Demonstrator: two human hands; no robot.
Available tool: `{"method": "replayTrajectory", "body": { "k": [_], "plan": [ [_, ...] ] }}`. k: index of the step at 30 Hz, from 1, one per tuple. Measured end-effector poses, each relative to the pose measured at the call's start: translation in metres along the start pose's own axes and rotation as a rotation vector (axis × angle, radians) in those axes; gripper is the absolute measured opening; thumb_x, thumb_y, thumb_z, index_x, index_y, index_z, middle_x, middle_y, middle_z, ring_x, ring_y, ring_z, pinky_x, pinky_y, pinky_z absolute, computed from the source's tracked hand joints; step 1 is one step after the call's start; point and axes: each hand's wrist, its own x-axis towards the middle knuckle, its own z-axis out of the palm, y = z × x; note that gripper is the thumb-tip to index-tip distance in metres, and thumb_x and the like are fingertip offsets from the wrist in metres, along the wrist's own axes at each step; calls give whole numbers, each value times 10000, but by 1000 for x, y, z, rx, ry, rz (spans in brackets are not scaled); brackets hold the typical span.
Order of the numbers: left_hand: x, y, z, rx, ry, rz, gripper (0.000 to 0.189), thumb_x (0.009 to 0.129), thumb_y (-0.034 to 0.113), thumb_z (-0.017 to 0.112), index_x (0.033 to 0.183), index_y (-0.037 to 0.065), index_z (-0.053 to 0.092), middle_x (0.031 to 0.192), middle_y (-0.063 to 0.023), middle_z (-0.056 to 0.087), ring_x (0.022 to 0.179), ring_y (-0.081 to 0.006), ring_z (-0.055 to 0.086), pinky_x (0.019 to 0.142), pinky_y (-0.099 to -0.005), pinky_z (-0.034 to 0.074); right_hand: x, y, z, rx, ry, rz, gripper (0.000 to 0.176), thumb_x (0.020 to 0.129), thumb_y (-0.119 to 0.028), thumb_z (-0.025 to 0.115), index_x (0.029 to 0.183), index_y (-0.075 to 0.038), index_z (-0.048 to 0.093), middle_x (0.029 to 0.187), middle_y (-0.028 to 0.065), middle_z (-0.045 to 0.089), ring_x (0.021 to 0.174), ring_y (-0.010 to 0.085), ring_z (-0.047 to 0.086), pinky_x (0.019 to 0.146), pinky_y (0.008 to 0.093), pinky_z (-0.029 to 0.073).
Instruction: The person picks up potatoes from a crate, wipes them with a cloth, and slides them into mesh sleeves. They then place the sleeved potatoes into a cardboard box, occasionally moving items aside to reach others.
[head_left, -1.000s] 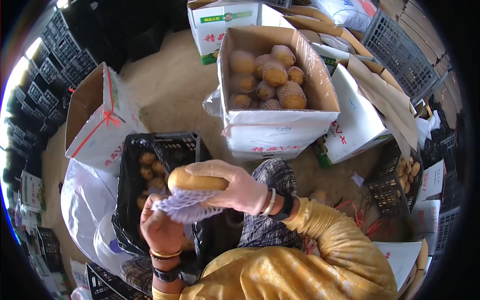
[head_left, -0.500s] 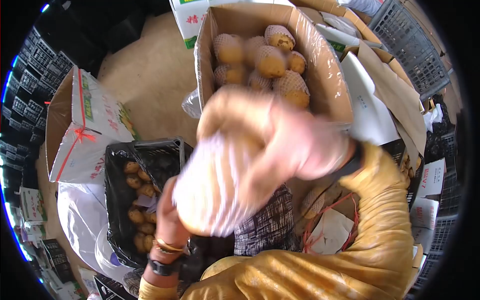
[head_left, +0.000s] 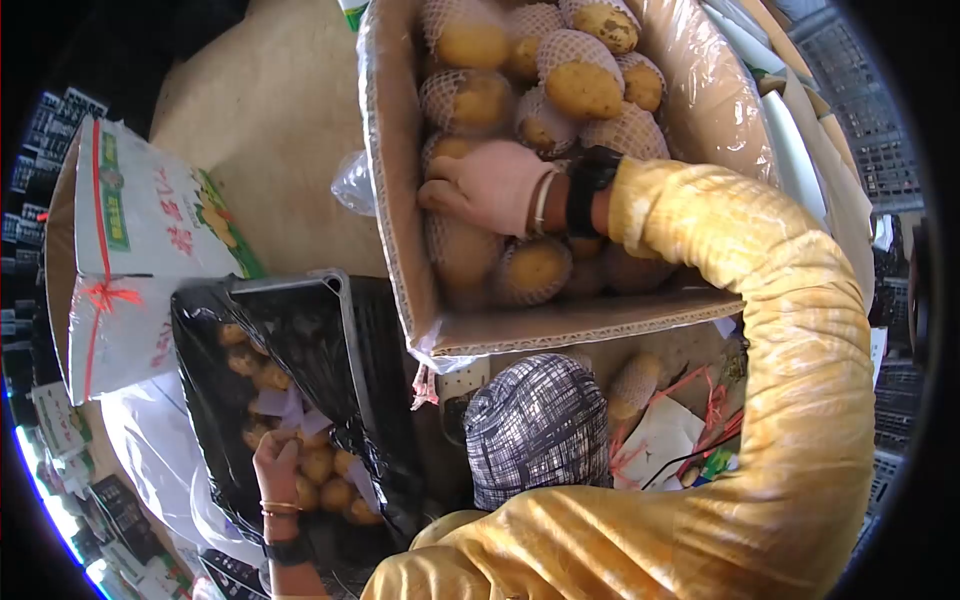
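Inside the cardboard box point(head_left: 395, 200), the gloved right hand point(head_left: 495, 185) curls over tan, net-sleeved potatoes point(head_left: 580, 85), grip unclear; the left hand point(head_left: 275, 460), loosely open, rests among bare potatoes point(head_left: 325, 465) in a black crate point(head_left: 345, 330) beside the dirt floor point(head_left: 270, 130).

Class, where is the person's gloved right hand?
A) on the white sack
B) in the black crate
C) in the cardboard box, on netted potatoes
C: the right hand rests on netted potatoes inside the cardboard box; the left hand is in the black crate.

Yellow patterned sleeves point(head_left: 800, 330), a thin pale glove point(head_left: 500, 180) on the right hand point(head_left: 490, 188), bangles point(head_left: 541, 203) and black wristbands point(head_left: 580, 195), checked trousers point(head_left: 535, 425).
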Motion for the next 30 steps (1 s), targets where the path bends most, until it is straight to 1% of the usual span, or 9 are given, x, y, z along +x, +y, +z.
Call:
{"method": "replayTrajectory", "body": {
  "k": [5, 7, 11, 14, 18, 21, 25, 27, 30],
  "plan": [
    [27, -66, -6, 906, 38, 388, 188, 778, 29, 611, 963, 26, 643, 908, -91, 683, 747, -255, 659, 700, -348, 543, 11, -12, -18, -464, 49, 58, 377, 918, -451, 481, 1015, -138, 667, 928, 90, 666, 829, 265, 680, 696, 431, 540],
    [34, -102, -3, 1563, -661, 324, 367, 775, 198, 695, 1081, 23, 595, 1012, -156, 666, 960, -337, 649, 821, -415, 532, 18, -19, -44, -553, 154, 10, 382, 885, -442, 521, 953, -109, 695, 891, 85, 693, 811, 243, 688, 696, 430, 544],
    [41, -215, 6, 1176, -547, 767, 579, 766, 267, 713, 1234, 8, 493, 1115, -190, 638, 1043, -358, 622, 887, -425, 510, 13, -25, -115, -292, 391, 277, 386, 806, -436, 592, 919, -88, 714, 922, 126, 711, 798, 285, 691, 701, 421, 543],
    [-8, -103, 34, 1062, -549, 23, 611, 780, 320, 698, 1264, 15, 482, 1164, -206, 622, 1051, -369, 617, 898, -432, 499, -55, -77, -157, -120, 782, 148, 213, 833, -222, 652, 903, -24, 686, 801, 85, 701, 698, 219, 668, 640, 352, 520],
    [-36, -79, 25, 1160, -707, 380, 420, 789, 339, 647, 1092, 47, 650, 1067, -194, 658, 949, -349, 643, 822, -428, 515, -122, -140, -156, 41, 756, -45, 198, 933, -11, 515, 1071, 54, 642, 1071, 88, 660, 937, 141, 647, 819, 253, 514],
    [8, -185, 19, 1085, -307, 697, 272, 788, 268, 612, 981, 81, 655, 953, -168, 663, 851, -322, 643, 731, -416, 514, -145, -193, -110, 319, 650, -31, 199, 930, -34, 541, 1076, 69, 630, 990, 101, 651, 856, 150, 636, 772, 248, 498],
    [-24, -54, -52, 603, 445, 898, 276, 717, 165, 705, 942, 14, 654, 811, -137, 670, 671, -293, 644, 585, -367, 511, -133, -254, -50, 654, 424, -64, 180, 878, 3, 572, 1036, 53, 643, 887, 75, 651, 759, 120, 613, 713, 232, 489],
    [-67, -3, -81, -63, 316, 417, 315, 748, 188, 738, 988, -3, 668, 765, -66, 675, 551, -152, 609, 507, -282, 480, -107, -283, -23, 725, 256, -157, 151, 805, 44, 653, 950, 6, 672, 876, 47, 663, 765, 91, 623, 668, 211, 501],
    [-93, 9, -123, -133, 599, 519, 320, 790, 205, 732, 1024, -5, 676, 708, -17, 654, 492, -63, 550, 464, -211, 437, -61, -334, 18, 548, -168, -159, 218, 822, -190, 654, 990, -53, 672, 667, 71, 657, 523, 161, 631, 561, 281, 504]
  ]
}}
